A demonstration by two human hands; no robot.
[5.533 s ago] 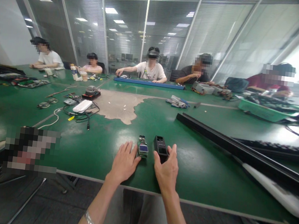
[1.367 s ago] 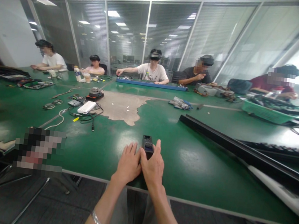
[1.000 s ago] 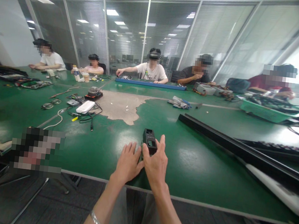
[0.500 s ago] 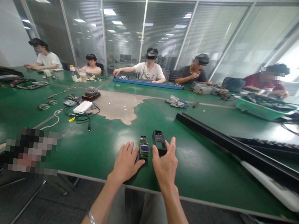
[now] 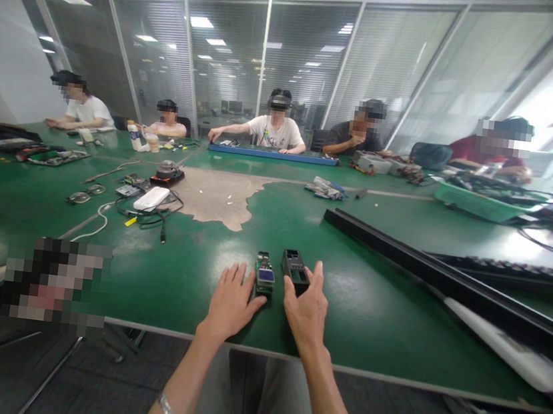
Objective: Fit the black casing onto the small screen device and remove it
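Note:
My left hand (image 5: 230, 302) lies flat on the green tabletop with its fingers stretched out. Just right of its fingers is a small circuit board with a screen (image 5: 264, 276); the thumb reaches close below it, and I cannot tell whether they touch. A black plastic casing (image 5: 293, 261) with a window-like opening is between the thumb and fingers of my right hand (image 5: 308, 306). That hand covers the casing's lower right part. Casing and board are side by side, a small gap apart.
A long black rail (image 5: 402, 249) and a white bar (image 5: 496, 345) lie at the right. Left of centre are a white box (image 5: 152, 198), cables and glasses (image 5: 85, 194). A green basket (image 5: 489, 201) stands far right. Several people sit across the table, one behind a blue bar (image 5: 273, 155).
The black casing has shifted slightly toward me together with my right hand. My left hand and the circuit board have stayed nearly in place.

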